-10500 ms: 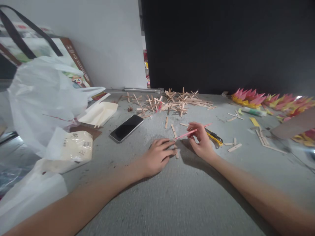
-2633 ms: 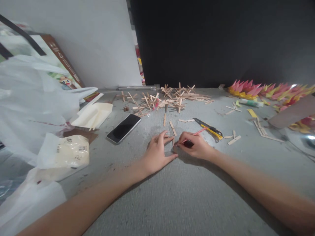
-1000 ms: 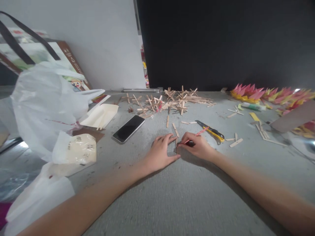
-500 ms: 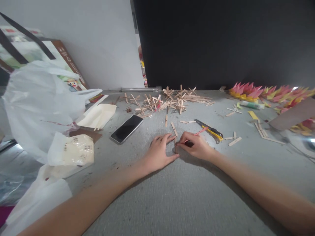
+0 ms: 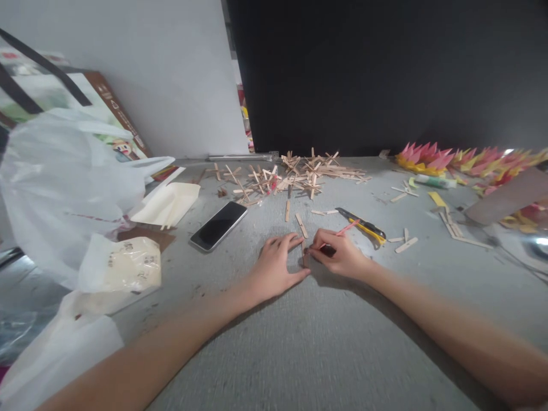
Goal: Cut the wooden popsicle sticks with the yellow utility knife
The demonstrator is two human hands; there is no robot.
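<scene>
My left hand rests on the table, thumb and fingertips steadying a small flat wooden stick by its two ends. Just right of that stick, my right hand grips a thin pink pencil, its back end leaning out over the knuckles. The pencil's tip is too small to make out at the stick. Beyond the fingers lies another wooden stick, with a further stick to its left. A yellow and black box cutter sits beyond my right hand.
A phone lies left of my hands. Wooden sticks joined in crosses are heaped at the back. Left are a white plastic bag, a paper tray and a wrapped packet. Pink and yellow folded paper lines the right.
The view has shifted slightly. My left hand stays on the stick, and my right hand with the pencil has barely moved beside it.
</scene>
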